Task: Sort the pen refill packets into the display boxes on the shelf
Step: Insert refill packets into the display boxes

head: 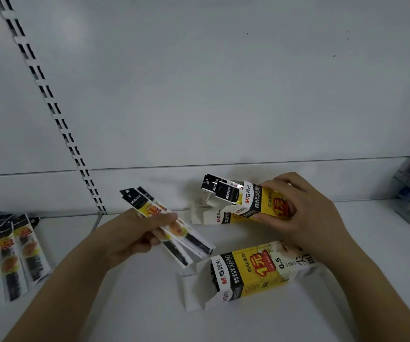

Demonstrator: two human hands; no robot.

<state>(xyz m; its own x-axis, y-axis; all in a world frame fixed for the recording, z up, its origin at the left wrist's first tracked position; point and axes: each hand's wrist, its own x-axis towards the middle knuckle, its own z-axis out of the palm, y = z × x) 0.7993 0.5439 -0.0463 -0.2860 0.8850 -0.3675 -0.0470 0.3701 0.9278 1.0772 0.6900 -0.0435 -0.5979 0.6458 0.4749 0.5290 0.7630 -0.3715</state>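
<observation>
Head view looks down on a white shelf with two yellow-and-black display boxes lying on their sides, open mouths facing left. The near box rests on the shelf by itself. The far box is gripped by the right hand, whose fingers curl over its top and side; black-topped packets already stick out of its mouth. The left hand pinches a small fan of refill packets between thumb and fingers, their long axis running from upper left to lower right, black hanger ends pointing up and away. The far box's mouth lies up and to the right of that bundle, so I judge the packets would have to swing round to line up with the box's length before sliding in. Loose packets lie in a spread at the shelf's left edge, well apart from both boxes.
</observation>
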